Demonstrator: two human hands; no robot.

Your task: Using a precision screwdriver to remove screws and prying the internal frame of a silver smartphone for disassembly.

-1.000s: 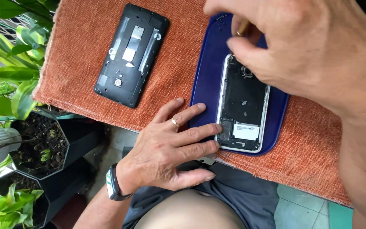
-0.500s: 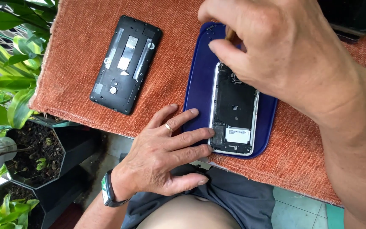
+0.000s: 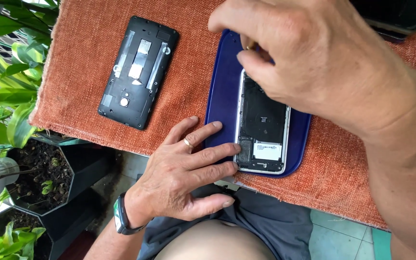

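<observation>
Our left hand [image 3: 188, 173] lies flat, fingers spread, steadying the opened phone [image 3: 262, 126] on one blue tray [image 3: 222, 96] by the near cloth [image 3: 73, 72] edge. Right hand [image 3: 304, 58] pinches a small tool over it. Second phone [image 3: 138, 72] left; bare cloth between them.

I am sitting at home, in a spot full of plants, maybe a porch. My worktop [image 3: 97, 72] has a rough orange cloth [image 3: 352, 183] over it. Green leaves [image 3: 6, 72] and black pots of soil [image 3: 39, 178] stand just beside it. The floor has pale tiles [image 3: 338, 236]. Opened phones [image 3: 138, 72] lie on the cloth, so it is my little fixing corner.
</observation>
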